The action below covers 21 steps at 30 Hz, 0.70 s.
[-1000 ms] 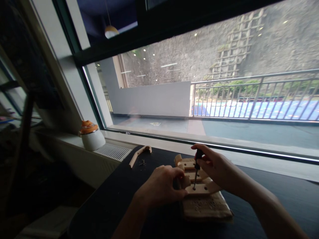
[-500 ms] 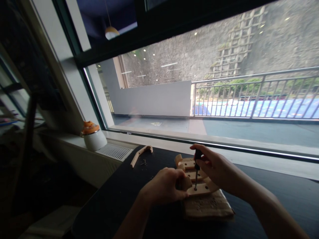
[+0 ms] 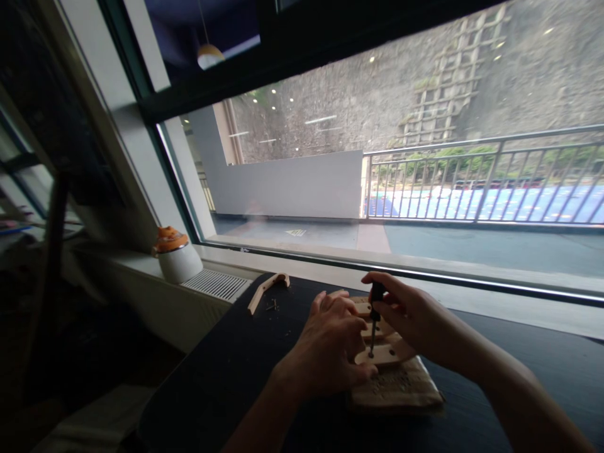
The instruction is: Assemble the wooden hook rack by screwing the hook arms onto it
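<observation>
My right hand [image 3: 413, 314] grips the black handle of a screwdriver [image 3: 376, 303], held nearly upright. The screwdriver's tip meets a hole near the left end of the front pale wooden piece [image 3: 389, 356]. A second hole shows farther right in that piece. More pale wooden pieces lie behind it, partly covered by my hands. All of them rest on a rough wooden board [image 3: 401, 391] sprinkled with small shavings. My left hand [image 3: 325, 343] is curled over the left side of these pieces, its thumb by the front piece's left end; its fingertips are partly hidden.
On the dark table [image 3: 207, 377], a curved wooden piece [image 3: 264, 290] with holes lies left of the board, near a few small screws [image 3: 272, 307] and crumbs. Beyond the table runs a window sill. A white container with an orange top [image 3: 177, 255] stands beside a vent grille [image 3: 217, 285].
My left hand has shifted its hold, moving right and farther over the wooden pieces, with its fingers reaching toward the back. The screwdriver stays at the same hole in my right hand.
</observation>
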Motion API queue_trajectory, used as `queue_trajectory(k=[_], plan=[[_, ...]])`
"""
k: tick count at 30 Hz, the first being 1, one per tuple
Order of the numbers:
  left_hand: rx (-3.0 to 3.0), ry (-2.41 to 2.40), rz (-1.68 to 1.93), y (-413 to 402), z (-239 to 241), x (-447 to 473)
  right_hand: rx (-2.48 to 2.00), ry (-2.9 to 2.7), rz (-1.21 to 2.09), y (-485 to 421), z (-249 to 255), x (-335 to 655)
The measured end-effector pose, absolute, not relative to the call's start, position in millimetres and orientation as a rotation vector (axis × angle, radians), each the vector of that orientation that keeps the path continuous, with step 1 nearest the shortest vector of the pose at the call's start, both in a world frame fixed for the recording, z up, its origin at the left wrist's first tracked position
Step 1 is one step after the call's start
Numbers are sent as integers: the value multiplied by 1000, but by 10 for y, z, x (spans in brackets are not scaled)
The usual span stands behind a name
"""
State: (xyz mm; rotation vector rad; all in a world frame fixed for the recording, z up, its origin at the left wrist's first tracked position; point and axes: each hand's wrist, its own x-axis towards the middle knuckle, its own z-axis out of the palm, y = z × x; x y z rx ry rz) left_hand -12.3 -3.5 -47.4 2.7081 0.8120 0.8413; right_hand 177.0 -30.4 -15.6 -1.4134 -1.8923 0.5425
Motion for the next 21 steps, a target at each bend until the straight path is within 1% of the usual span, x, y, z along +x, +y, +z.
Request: queue_trajectory(k=[7, 21], plan=[[2613, 916, 894, 16, -717, 29, -1397, -1908, 541, -347, -128, 1716], [2492, 902, 950, 31, -787, 97, -1378, -1948, 366, -385, -58, 1715]])
